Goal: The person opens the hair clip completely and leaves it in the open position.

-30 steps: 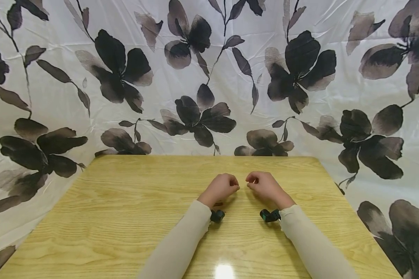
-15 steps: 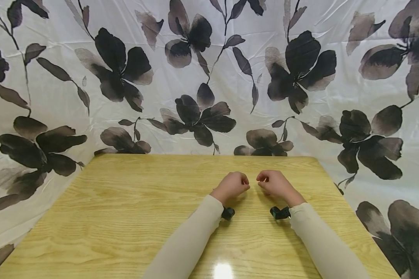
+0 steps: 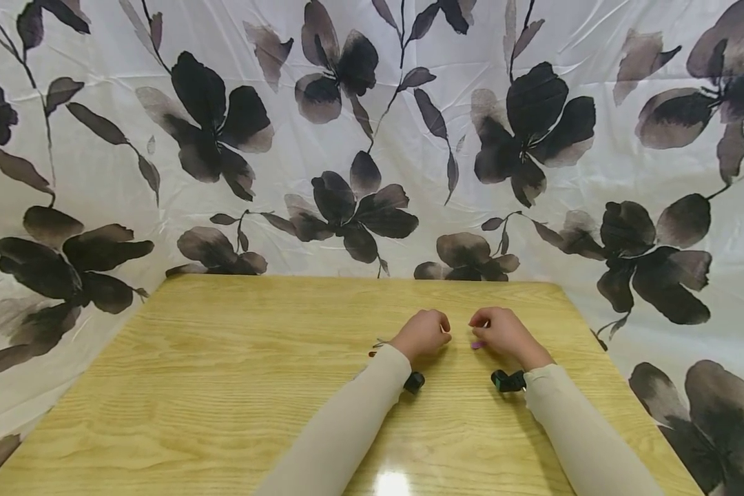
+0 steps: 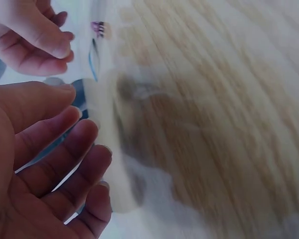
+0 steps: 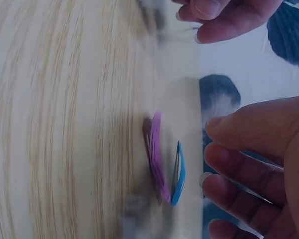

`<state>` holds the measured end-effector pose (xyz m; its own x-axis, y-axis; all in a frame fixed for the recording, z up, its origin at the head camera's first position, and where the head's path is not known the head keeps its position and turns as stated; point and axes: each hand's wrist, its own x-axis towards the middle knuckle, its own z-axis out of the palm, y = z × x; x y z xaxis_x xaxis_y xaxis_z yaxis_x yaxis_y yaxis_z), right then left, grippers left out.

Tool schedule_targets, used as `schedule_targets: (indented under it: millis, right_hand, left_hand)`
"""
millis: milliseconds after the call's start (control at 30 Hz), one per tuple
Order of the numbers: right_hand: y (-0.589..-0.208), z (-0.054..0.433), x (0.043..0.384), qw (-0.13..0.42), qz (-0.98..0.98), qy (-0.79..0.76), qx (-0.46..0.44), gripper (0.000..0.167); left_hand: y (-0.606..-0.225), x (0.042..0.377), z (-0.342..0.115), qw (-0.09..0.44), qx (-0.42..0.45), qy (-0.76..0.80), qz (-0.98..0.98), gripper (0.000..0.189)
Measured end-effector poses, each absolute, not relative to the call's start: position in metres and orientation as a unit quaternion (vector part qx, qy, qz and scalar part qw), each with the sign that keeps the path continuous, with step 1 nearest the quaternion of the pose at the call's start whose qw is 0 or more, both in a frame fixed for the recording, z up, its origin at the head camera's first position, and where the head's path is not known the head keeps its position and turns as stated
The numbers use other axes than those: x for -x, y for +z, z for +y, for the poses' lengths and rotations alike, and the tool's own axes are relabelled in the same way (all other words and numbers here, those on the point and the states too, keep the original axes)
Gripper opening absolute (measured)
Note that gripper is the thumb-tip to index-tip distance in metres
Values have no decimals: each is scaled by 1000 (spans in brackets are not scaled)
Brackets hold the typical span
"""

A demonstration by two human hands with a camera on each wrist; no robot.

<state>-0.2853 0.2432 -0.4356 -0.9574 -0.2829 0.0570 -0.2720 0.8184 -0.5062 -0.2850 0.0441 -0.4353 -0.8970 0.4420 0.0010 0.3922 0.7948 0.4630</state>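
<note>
Left hand (image 3: 423,335) and right hand (image 3: 507,335) now farther right; purple clip (image 3: 477,345) newly shows beside right hand, right of centre. Both hands relaxed, holding nothing; clip likely within reach.

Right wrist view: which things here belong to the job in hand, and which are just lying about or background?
Likely in the job:
right hand
left hand
purple clip, near the right hand
blue clip, beside the purple one

Probably just background:
wooden table
patterned cloth
</note>
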Motion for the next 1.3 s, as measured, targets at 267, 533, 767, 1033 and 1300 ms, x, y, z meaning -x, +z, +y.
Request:
schedule_targets:
  millis: [267, 533, 767, 1033, 1300]
  right_hand:
    - [-440, 251, 288, 6, 958, -253, 137, 12]
    - [-440, 257, 291, 16, 959, -252, 133, 9]
    - [-441, 261, 289, 24, 961, -241, 136, 7]
    - [-447, 265, 288, 23, 960, -235, 153, 5]
    - [-445, 267, 288, 34, 960, -227, 160, 7]
  left_hand:
    - [-441, 291, 56, 50, -220, 225, 948, 21]
    - [-442, 294, 67, 47, -225, 219, 948, 18]
    - [-450, 294, 75, 56, -223, 220, 948, 15]
    - [-455, 295, 83, 47, -229, 218, 947, 16]
    - [-454, 292, 90, 55, -236, 225, 944, 30]
